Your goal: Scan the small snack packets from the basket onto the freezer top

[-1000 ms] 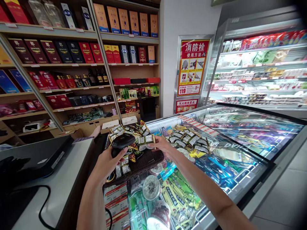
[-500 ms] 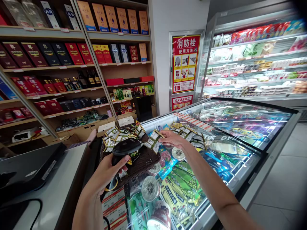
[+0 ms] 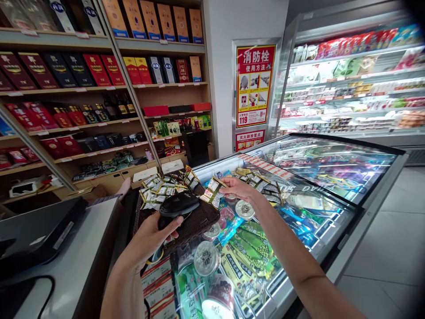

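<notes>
A black handheld barcode scanner (image 3: 179, 203) sits in my left hand (image 3: 154, 235), its fingers wrapped round the handle and its head turned right. My right hand (image 3: 237, 189) pinches a small snack packet (image 3: 212, 193) by its edge, just in front of the scanner; a reddish glow lies on the packet. Beneath both hands is a dark brown woven basket (image 3: 195, 223), with similar packets (image 3: 161, 192) heaped in its far left part. More packets (image 3: 262, 181) lie on the glass to the right of my right hand.
The basket rests on a glass-topped freezer (image 3: 352, 221) full of ice cream packs and tubs (image 3: 206, 258). At left a counter (image 3: 96, 248) carries a black device (image 3: 40, 235). Shelves of boxed bottles (image 3: 139, 71) stand behind, and a lit fridge (image 3: 352, 88) at the right.
The scanner's head has tilted a little and come slightly right, and a red glow now shows on the packet. The view has shifted slightly; both hands keep their holds.
</notes>
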`<action>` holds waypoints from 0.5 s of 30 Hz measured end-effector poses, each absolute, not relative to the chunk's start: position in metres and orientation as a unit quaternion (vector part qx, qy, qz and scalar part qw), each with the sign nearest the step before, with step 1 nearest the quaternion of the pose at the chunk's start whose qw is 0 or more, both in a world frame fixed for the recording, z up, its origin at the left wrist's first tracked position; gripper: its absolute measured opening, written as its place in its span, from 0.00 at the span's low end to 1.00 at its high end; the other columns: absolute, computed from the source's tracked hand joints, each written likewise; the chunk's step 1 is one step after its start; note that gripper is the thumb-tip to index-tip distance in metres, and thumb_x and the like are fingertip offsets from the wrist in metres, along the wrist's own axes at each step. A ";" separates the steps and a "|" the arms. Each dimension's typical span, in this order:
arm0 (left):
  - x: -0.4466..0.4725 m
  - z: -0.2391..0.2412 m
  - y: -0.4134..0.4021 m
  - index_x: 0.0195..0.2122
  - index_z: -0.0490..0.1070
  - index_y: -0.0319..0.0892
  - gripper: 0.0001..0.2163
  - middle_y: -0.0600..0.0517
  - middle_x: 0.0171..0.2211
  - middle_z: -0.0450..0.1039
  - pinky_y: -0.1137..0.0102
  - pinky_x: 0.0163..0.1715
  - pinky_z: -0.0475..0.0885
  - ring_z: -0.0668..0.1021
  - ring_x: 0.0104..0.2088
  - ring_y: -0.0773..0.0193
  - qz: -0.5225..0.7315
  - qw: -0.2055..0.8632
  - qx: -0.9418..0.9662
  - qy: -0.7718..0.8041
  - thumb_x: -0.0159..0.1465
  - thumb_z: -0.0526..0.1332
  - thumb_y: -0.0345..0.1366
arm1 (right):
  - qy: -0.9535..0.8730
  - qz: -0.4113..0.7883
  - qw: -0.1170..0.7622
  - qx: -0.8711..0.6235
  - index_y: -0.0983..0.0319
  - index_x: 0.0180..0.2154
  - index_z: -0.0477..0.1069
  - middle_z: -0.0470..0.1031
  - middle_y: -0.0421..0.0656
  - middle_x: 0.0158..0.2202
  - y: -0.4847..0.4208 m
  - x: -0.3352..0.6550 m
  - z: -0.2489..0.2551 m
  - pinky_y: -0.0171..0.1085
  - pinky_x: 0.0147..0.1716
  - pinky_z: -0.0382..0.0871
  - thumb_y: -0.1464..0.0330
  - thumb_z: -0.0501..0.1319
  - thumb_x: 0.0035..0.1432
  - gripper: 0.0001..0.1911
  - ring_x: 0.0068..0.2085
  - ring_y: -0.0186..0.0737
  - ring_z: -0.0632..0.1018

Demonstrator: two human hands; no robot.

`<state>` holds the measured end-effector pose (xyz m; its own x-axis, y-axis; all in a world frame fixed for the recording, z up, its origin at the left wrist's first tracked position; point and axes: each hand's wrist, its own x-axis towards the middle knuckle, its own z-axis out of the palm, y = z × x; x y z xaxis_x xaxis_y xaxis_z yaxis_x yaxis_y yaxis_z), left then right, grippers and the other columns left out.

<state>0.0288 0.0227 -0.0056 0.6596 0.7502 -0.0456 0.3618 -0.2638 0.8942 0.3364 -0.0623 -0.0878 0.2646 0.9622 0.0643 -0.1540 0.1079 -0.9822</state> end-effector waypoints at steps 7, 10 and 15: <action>0.028 -0.010 0.035 0.32 0.74 0.43 0.26 0.50 0.24 0.77 0.68 0.29 0.70 0.78 0.29 0.56 0.170 0.469 0.789 0.360 0.48 0.68 0.63 | -0.399 0.425 0.627 -0.516 0.63 0.38 0.74 0.73 0.37 0.29 -0.056 0.343 -0.097 0.29 0.27 0.65 0.62 0.78 0.39 0.24 0.27 0.29 0.71; 0.025 -0.015 0.048 0.33 0.75 0.42 0.28 0.49 0.24 0.78 0.69 0.28 0.69 0.77 0.28 0.58 0.145 0.457 0.805 0.350 0.49 0.67 0.64 | -0.348 0.340 0.655 -0.578 0.63 0.36 0.73 0.71 0.36 0.27 -0.053 0.361 -0.107 0.31 0.28 0.68 0.64 0.75 0.42 0.19 0.27 0.30 0.71; 0.020 -0.017 0.056 0.33 0.76 0.41 0.27 0.50 0.24 0.78 0.70 0.27 0.66 0.75 0.27 0.59 0.155 0.453 0.803 0.355 0.49 0.68 0.63 | -0.153 0.089 0.699 -0.693 0.63 0.50 0.69 0.73 0.45 0.38 -0.069 0.414 -0.121 0.40 0.35 0.76 0.69 0.62 0.56 0.18 0.31 0.37 0.76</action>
<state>0.0201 0.0558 -0.0169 0.6998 0.7107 -0.0721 0.4297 -0.3382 0.8373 0.4136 -0.0691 -0.1209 0.9378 0.3353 0.0903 0.0877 0.0229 -0.9959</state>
